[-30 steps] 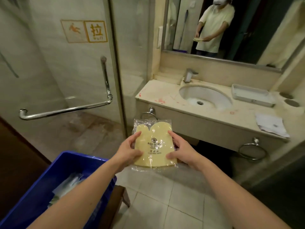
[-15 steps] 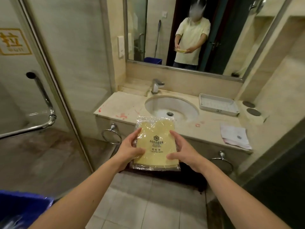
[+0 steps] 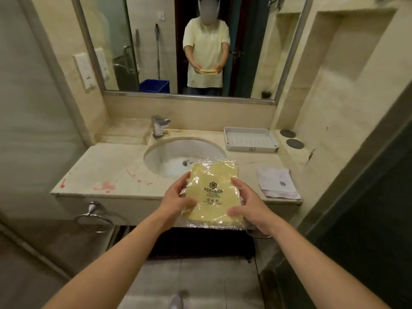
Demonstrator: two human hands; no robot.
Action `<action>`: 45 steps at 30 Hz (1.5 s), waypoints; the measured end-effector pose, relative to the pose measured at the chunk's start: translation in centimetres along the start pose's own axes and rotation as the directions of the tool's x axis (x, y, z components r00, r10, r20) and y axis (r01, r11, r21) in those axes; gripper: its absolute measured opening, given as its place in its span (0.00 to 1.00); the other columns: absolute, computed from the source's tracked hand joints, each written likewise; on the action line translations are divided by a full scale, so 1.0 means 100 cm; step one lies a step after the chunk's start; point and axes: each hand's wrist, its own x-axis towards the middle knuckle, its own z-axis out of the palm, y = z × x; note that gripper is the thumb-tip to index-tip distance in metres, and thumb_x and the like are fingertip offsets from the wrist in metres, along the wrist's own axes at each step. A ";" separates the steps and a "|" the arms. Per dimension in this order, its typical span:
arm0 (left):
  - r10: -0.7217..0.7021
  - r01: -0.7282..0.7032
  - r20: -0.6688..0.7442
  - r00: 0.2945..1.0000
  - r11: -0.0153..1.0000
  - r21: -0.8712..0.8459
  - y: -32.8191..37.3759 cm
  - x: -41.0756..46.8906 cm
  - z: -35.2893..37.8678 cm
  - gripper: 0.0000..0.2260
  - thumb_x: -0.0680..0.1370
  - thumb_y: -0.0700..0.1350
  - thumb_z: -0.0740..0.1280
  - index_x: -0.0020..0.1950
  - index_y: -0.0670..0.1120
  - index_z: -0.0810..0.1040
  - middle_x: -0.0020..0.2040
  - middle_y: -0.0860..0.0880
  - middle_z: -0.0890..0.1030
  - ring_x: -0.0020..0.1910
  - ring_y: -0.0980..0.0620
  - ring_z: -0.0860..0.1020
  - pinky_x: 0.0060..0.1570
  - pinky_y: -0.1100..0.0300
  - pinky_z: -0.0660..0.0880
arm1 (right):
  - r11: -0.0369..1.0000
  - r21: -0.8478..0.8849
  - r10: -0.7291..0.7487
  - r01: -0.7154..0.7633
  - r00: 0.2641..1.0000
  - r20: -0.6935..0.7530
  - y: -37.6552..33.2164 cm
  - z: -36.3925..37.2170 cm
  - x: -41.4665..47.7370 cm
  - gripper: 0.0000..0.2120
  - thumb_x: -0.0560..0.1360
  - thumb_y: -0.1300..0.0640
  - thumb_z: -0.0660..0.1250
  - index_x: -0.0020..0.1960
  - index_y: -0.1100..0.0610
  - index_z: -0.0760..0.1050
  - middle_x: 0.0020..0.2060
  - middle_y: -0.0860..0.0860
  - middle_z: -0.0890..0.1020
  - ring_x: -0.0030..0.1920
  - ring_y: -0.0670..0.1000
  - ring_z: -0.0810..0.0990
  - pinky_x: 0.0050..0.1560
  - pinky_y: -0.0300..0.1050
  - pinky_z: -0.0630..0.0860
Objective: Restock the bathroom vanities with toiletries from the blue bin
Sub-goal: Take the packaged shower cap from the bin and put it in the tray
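A flat yellow item sealed in a clear plastic packet (image 3: 213, 192) with a dark printed logo hangs over the front edge of the vanity counter (image 3: 107, 168). My left hand (image 3: 176, 201) grips its left edge, thumb on top. My right hand (image 3: 249, 204) grips its right edge the same way. The packet partly covers the white sink basin (image 3: 169, 157). The blue bin (image 3: 155, 85) shows only as a reflection in the mirror.
A white ridged tray (image 3: 250, 139) sits at the counter's back right, a folded towel (image 3: 277, 182) at front right. The faucet (image 3: 159, 126) stands behind the basin. Red stains mark the counter's left side. Towel rings hang below. A dark door frame lies at right.
The view has swung right and closer to the vanity; the blue bin dropped out of direct sight. Both hands carried the packet forward until it is over the counter's front edge.
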 end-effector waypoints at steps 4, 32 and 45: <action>-0.008 0.007 0.046 0.999 1.000 0.027 0.007 0.058 0.014 0.41 0.69 0.22 0.64 0.75 0.53 0.64 0.64 0.53 0.74 0.53 0.48 0.82 0.47 0.51 0.81 | 0.999 0.029 0.033 -0.031 0.996 -0.084 0.002 -0.026 0.033 0.47 0.64 0.71 0.74 0.75 0.44 0.62 0.72 0.47 0.68 0.62 0.47 0.78 0.56 0.46 0.80; -0.079 0.012 0.249 0.965 0.966 0.260 0.056 0.384 0.085 0.36 0.70 0.23 0.65 0.76 0.44 0.64 0.67 0.49 0.74 0.52 0.55 0.77 0.44 0.70 0.75 | 0.985 0.015 0.167 -0.174 0.914 -0.369 -0.020 -0.183 0.272 0.39 0.69 0.72 0.70 0.75 0.50 0.63 0.68 0.52 0.71 0.65 0.54 0.74 0.53 0.45 0.78; -0.211 0.169 0.140 0.967 0.950 0.262 0.016 0.525 0.169 0.38 0.69 0.22 0.64 0.76 0.46 0.64 0.64 0.51 0.74 0.46 0.59 0.77 0.36 0.72 0.75 | 0.955 -0.030 0.273 -0.294 0.917 -0.291 0.032 -0.304 0.410 0.39 0.69 0.71 0.69 0.75 0.49 0.63 0.69 0.54 0.71 0.65 0.54 0.74 0.46 0.40 0.79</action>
